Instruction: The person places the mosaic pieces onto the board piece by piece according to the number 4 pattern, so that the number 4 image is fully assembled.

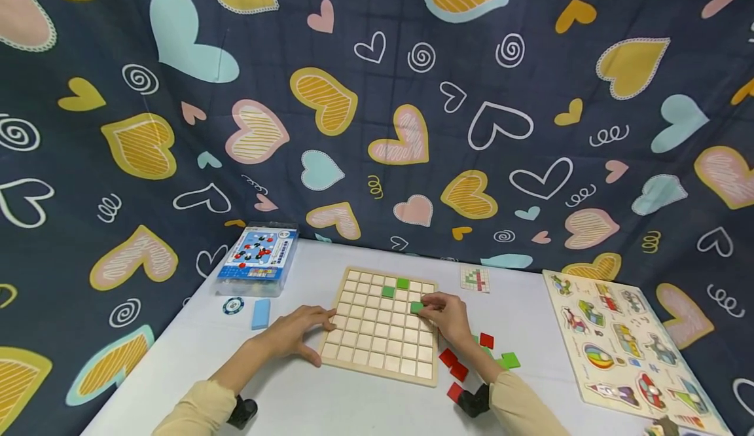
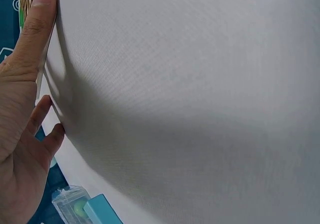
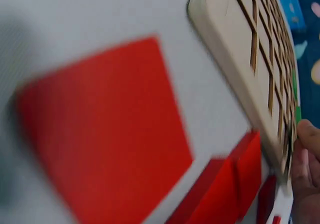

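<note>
A wooden grid board (image 1: 377,378) with pale square cells lies mid-table. Two green square tiles (image 1: 388,291) sit in its upper part. At the board's right side, my right hand (image 1: 450,318) holds another green tile (image 1: 416,308) between thumb and fingers, at a cell in the upper right. My left hand (image 1: 291,334) rests at the board's left edge, fingers extended and thumb spread toward the lower corner. In the left wrist view the thumb (image 2: 37,26) touches the board's edge. The right wrist view shows only part of the right hand (image 3: 307,169).
Loose red tiles (image 1: 459,371) and green tiles (image 1: 510,360) lie right of the board. A small pattern card (image 1: 474,279) is behind it. A picture puzzle board (image 1: 633,351) lies far right. At left are a plastic box (image 1: 259,259), a blue block (image 1: 261,314) and a round chip (image 1: 233,305).
</note>
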### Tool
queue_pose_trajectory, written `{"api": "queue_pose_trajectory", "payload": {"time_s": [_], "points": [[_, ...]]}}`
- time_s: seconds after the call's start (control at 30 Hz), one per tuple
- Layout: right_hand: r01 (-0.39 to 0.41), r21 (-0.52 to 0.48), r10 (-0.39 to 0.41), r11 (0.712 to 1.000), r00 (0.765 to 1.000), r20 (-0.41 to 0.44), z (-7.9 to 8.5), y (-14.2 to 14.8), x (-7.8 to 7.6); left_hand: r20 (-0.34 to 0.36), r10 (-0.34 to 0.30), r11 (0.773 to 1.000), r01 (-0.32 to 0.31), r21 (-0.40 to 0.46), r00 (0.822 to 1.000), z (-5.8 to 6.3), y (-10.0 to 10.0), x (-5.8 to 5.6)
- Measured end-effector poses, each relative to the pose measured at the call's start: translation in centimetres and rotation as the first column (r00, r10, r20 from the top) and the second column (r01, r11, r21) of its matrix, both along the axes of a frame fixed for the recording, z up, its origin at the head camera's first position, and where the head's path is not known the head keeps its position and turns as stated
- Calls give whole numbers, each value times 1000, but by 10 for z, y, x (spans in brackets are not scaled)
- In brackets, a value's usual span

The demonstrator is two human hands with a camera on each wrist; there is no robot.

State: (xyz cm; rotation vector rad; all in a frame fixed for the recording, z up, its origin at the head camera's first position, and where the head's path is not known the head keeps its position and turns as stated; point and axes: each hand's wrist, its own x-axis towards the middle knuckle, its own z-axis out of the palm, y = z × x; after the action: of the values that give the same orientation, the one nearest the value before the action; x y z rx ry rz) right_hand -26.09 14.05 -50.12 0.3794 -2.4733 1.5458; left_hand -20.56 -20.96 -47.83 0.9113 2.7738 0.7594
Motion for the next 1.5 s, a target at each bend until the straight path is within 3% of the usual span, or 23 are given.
{"api": "queue_pose_trajectory", "payload": {"time_s": [0.8,1.27,1.5], "points": [[-75,-29,73,997,994,-79,-3,-73,-10,-3,-4,1000,4,13,1000,-2,-1,1],[-68,-39,67,997,998,-19,-2,-88,-8,-12,-6,1000,6,10,1000,-3,-2,1],[-94,-82,97,992,995,37,1,-79,-8,-14,-12,1000,12,18,1000,-4,-4,1]]}}
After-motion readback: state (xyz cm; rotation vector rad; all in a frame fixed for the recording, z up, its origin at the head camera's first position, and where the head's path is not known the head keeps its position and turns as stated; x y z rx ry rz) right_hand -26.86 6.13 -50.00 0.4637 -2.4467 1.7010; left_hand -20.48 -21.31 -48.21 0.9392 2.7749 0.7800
